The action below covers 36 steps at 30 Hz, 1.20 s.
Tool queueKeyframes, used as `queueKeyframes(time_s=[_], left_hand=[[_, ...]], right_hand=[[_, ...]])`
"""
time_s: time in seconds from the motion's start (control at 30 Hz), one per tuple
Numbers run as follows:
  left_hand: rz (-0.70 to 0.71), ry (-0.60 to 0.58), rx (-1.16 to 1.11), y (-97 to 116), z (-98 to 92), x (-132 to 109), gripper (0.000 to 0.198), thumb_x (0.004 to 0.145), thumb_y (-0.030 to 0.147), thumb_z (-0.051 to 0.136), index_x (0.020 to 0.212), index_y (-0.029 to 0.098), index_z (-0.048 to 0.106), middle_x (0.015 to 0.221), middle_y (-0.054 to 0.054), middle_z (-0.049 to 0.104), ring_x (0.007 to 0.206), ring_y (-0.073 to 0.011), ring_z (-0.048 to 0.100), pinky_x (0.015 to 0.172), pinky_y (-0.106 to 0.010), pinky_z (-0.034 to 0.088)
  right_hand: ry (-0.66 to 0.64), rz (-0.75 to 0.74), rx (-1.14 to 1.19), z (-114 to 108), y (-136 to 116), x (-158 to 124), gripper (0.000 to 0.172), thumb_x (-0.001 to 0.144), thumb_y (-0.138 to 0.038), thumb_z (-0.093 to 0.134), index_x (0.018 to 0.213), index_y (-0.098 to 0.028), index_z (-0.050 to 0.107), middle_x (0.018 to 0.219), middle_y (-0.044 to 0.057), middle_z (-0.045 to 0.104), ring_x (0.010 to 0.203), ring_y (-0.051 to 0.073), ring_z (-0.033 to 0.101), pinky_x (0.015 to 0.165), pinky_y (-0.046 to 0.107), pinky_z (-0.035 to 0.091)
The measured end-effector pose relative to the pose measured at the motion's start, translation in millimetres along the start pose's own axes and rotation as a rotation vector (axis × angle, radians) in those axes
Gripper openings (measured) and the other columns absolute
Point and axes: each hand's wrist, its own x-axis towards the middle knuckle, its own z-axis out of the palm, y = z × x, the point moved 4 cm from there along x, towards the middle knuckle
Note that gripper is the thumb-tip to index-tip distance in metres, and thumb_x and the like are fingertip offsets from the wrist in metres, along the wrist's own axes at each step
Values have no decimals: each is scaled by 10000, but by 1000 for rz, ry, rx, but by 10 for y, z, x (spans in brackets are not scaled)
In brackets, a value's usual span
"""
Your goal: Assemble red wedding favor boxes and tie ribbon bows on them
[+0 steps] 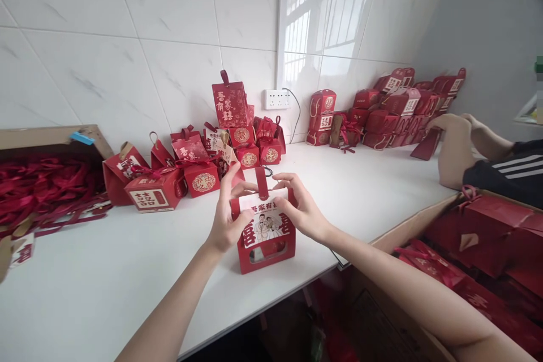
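Note:
A red gift box stands upright near the front edge of the white table. Its front bears a printed couple, Chinese characters and a clear window low down. A dark red strap sticks up from its top. My left hand grips the box's upper left side, thumb on the front and fingers behind. On the upper right, my right hand holds it the same way, thumb pressed to the printed face. The fingertips behind the box are partly hidden.
Several finished red boxes crowd along the wall, with more stacked boxes at the back right. A carton of red ribbons stands at left. Another person's hand is at right, above an open carton of red boxes.

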Motion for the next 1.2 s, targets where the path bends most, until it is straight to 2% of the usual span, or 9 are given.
queueKeyframes(time_s=[0.07,0.13,0.2,0.33,0.5,1.2], left_hand=[[-124,3,-50,-106,8,-8,659,746,270,604,1357,249,357,977,-52,643,797,-190,634,683,-300,533],[-258,15,-36,-188,32,-12,470,756,337,609,1190,177,527,921,-66,665,762,-200,640,665,-302,534],[-348,41,-20,-228,57,-12,371,759,396,607,1023,134,607,879,-81,683,767,-222,649,668,-312,535],[-412,109,-82,-239,84,-20,427,725,442,638,1007,122,612,866,-84,699,759,-244,661,666,-336,540],[-442,119,-109,-253,98,-39,411,706,446,650,946,114,611,833,-82,698,730,-245,665,636,-335,548],[-375,119,-22,-218,92,-54,314,726,427,616,852,142,579,721,-23,650,633,-173,603,560,-264,506]], right_hand=[[77,83,40,-50,69,13,258,820,-359,526,1028,-211,494,797,-16,511,589,105,436,568,249,387],[141,148,92,-92,115,37,245,810,-429,540,902,-203,522,707,-30,483,596,113,440,571,251,388],[171,193,144,-112,136,61,280,787,-471,566,827,-197,528,679,-32,481,616,121,461,580,251,396],[169,250,234,-101,138,73,333,745,-508,608,807,-193,521,683,-31,518,616,125,489,564,246,403],[162,220,244,-101,122,51,318,755,-493,605,788,-185,530,670,-39,502,607,108,467,557,230,383],[148,209,215,-104,118,41,307,761,-489,594,771,-192,517,652,-45,483,580,106,448,537,228,368]])
